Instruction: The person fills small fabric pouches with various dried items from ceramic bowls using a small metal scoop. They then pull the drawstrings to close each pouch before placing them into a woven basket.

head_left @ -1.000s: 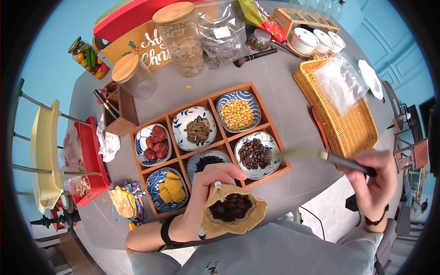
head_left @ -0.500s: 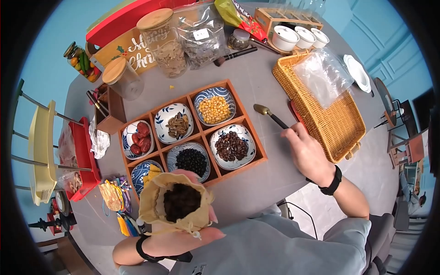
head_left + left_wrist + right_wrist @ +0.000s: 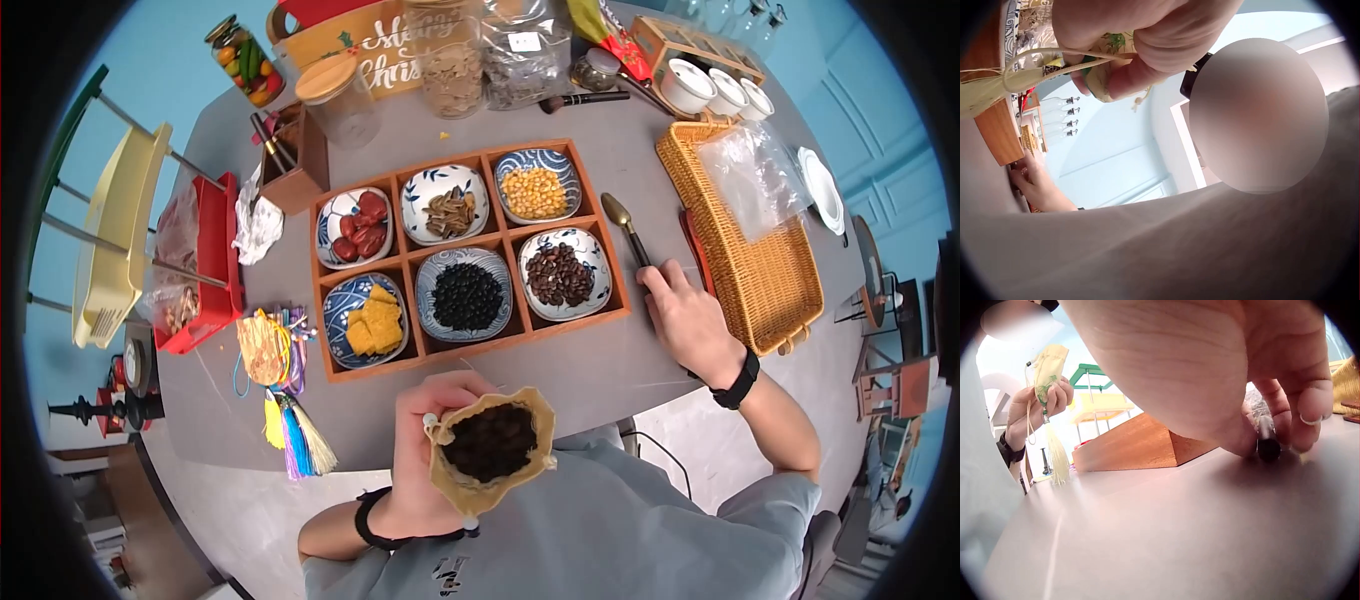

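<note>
Setting down the spoon [image 3: 626, 228] at centre right, right hand [image 3: 690, 322] fingers resting on its handle, while left hand [image 3: 425, 470] grips the filled pouch [image 3: 490, 445] at lower centre, likely awaiting closure.

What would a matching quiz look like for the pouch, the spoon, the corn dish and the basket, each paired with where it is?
Things:
1. pouch
2. spoon
3. corn dish
4. basket

Places:
a. back right compartment of the tray
b. on the table, handle under the right hand
c. in the left hand
d. far right of the table

Pairs: 1-c, 2-b, 3-a, 4-d
</note>
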